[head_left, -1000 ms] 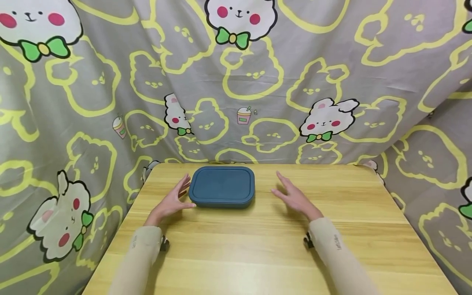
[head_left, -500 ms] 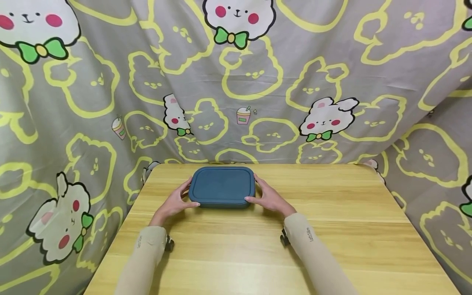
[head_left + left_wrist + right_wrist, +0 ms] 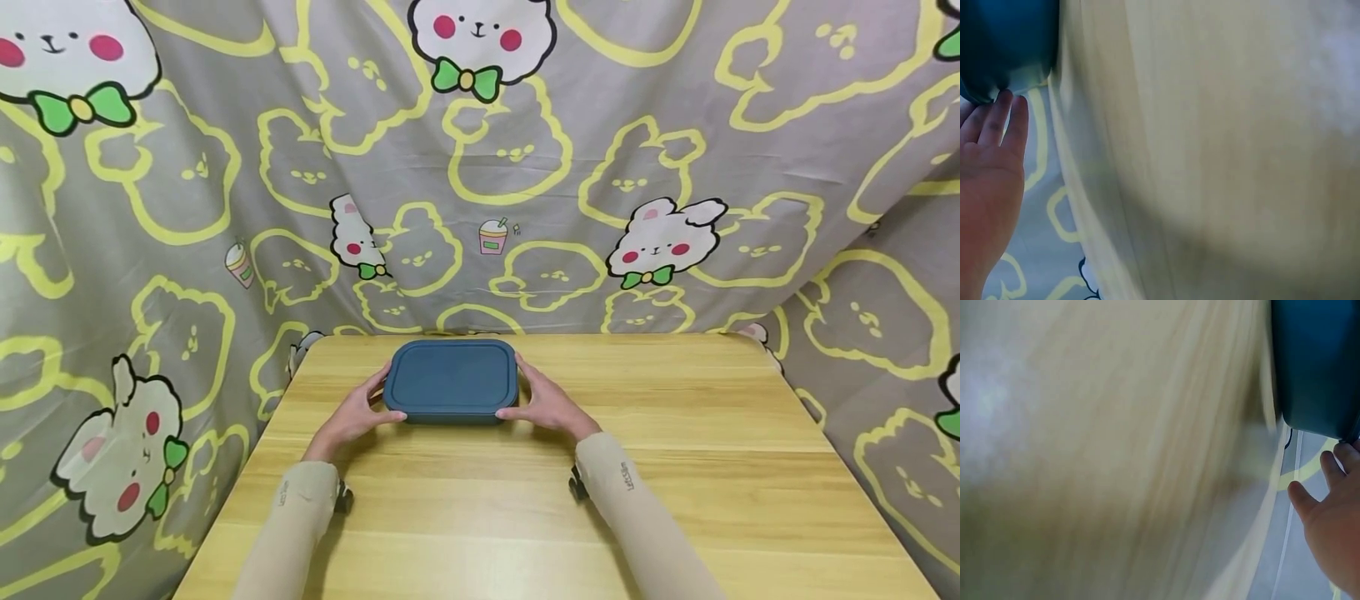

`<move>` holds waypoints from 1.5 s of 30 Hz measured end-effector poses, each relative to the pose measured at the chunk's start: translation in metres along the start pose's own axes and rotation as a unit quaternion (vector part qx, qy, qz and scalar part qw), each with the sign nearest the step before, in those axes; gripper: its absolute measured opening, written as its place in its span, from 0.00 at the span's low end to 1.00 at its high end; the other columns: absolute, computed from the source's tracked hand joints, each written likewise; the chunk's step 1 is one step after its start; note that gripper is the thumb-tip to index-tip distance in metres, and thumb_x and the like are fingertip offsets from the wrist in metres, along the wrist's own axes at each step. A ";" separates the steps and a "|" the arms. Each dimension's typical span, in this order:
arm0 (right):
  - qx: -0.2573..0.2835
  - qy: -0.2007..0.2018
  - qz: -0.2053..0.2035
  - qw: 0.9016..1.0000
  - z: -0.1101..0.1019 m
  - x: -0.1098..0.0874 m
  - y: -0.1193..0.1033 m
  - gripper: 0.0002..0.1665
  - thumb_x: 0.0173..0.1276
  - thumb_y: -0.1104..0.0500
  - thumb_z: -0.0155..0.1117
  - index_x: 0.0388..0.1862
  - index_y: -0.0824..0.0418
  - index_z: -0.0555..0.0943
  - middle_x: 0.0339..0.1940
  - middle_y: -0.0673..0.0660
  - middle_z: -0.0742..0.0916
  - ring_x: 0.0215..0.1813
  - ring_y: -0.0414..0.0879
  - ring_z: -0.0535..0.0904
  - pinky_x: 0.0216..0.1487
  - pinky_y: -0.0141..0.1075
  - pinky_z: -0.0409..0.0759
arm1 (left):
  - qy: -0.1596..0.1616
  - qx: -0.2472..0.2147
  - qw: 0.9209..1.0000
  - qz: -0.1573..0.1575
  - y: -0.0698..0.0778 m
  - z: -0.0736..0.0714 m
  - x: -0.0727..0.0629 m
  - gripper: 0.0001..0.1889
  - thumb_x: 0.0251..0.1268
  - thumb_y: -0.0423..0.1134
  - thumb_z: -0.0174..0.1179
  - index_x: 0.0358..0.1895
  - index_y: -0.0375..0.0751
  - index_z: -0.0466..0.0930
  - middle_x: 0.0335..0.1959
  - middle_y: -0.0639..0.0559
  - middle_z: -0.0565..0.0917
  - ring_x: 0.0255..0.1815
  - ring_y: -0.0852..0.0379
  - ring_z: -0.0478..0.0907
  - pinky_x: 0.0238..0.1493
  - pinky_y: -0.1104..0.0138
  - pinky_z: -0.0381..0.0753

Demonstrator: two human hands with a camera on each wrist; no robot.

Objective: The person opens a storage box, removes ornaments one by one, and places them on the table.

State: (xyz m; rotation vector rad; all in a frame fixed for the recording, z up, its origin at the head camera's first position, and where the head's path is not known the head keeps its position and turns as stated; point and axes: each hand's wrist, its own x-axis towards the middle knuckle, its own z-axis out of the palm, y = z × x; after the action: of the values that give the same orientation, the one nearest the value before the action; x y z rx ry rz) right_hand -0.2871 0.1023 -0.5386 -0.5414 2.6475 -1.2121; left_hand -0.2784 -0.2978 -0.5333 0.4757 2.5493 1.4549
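Observation:
A dark blue lunch box (image 3: 452,377) with a flat, rounded lid sits near the back edge of the table, left of its middle. My left hand (image 3: 358,414) grips its left end, thumb at the front corner and fingers along the side. At the opposite end my right hand (image 3: 549,405) holds it the same way, its thumb on the front right corner. In the left wrist view, fingertips (image 3: 1005,95) meet the underside edge of the box (image 3: 1007,40). The right wrist view has fingers (image 3: 1330,467) by the lower edge of the box (image 3: 1319,369); its thumb is hidden there.
The light wooden table (image 3: 465,517) stretches in front of the box and to its right. A grey curtain (image 3: 540,200) with yellow outlines and cartoon rabbits hangs right behind the table and along both sides.
My right hand has moved left from beside the box onto its right end, its thumb slipping down from the lid edge. The left hand has closed in on the left end.

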 end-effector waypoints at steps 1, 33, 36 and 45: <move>-0.005 0.001 -0.003 1.000 0.000 0.000 0.000 0.76 0.55 0.30 0.78 0.88 0.49 0.41 0.88 0.55 0.52 0.86 0.58 0.50 0.82 0.60 0.57 | 0.000 0.003 1.000 -0.002 0.001 0.000 0.000 0.58 0.60 0.40 0.77 0.86 0.45 0.43 0.84 0.35 0.54 0.81 0.31 0.55 0.78 0.44 0.62; 0.001 0.058 0.002 0.998 -0.014 -0.022 -0.025 0.79 0.44 0.32 0.85 0.87 0.43 0.47 0.83 0.57 0.66 0.76 0.59 0.72 0.73 0.58 0.74 | 0.070 0.080 0.994 0.023 0.026 -0.003 -0.016 0.62 0.45 0.44 0.85 0.84 0.50 0.54 0.83 0.41 0.59 0.82 0.33 0.55 0.79 0.40 0.58; -0.002 0.065 -0.006 0.998 -0.013 -0.028 -0.027 0.79 0.43 0.32 0.86 0.87 0.44 0.49 0.81 0.58 0.70 0.74 0.59 0.74 0.72 0.58 0.74 | 0.071 0.088 0.993 0.028 0.028 -0.003 -0.023 0.61 0.45 0.44 0.85 0.84 0.49 0.54 0.82 0.40 0.60 0.81 0.32 0.56 0.78 0.39 0.60; -0.011 0.063 -0.022 0.998 -0.009 -0.046 -0.036 0.77 0.45 0.33 0.86 0.87 0.47 0.52 0.81 0.58 0.71 0.72 0.57 0.77 0.71 0.56 0.76 | 0.075 0.109 0.991 0.015 0.032 -0.001 -0.044 0.61 0.43 0.45 0.85 0.83 0.49 0.56 0.81 0.39 0.61 0.80 0.31 0.58 0.76 0.38 0.63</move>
State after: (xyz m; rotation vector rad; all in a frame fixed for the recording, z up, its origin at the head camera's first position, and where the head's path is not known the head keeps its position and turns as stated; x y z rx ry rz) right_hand -0.2384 0.1056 -0.5045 -0.5453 2.7712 -1.2708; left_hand -0.2310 -0.2987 -0.5058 0.4530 2.8488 1.2720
